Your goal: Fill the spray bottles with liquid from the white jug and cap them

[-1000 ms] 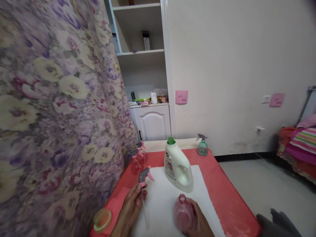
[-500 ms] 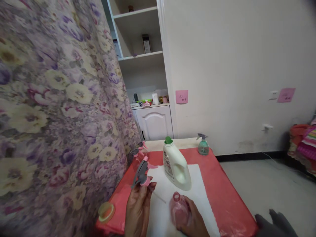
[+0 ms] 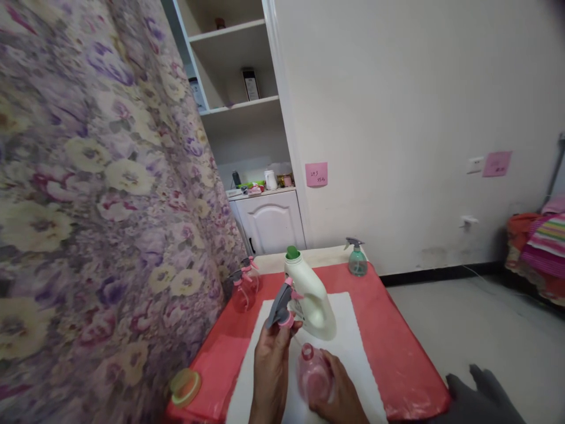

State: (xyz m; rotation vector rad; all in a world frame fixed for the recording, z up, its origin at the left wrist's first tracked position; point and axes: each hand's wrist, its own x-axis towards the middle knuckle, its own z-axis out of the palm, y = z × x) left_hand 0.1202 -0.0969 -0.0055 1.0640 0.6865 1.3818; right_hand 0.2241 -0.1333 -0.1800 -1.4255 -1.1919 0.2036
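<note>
My left hand (image 3: 273, 359) is closed on a grey and pink spray nozzle (image 3: 281, 309), whose thin dip tube slants down toward the mouth of a clear pink bottle (image 3: 314, 377). Whether the tube's tip has entered the neck I cannot tell. My right hand (image 3: 339, 388) grips that open bottle from its right side, over the white cloth. Behind the nozzle stands a large pale green jug (image 3: 315, 303) with a handle and a green spout at its open top.
Two pink spray bottles (image 3: 243, 291) stand at the table's left edge, and a green spray bottle (image 3: 357, 261) at the far right corner. A yellowish cap (image 3: 185, 387) lies front left on the red tablecloth (image 3: 397, 347). A floral curtain (image 3: 110, 235) hangs along the left.
My left hand has carried the spray nozzle rightward, bringing its tube close to the bottle's mouth. The right hand still holds the bottle. The view has shifted slightly.
</note>
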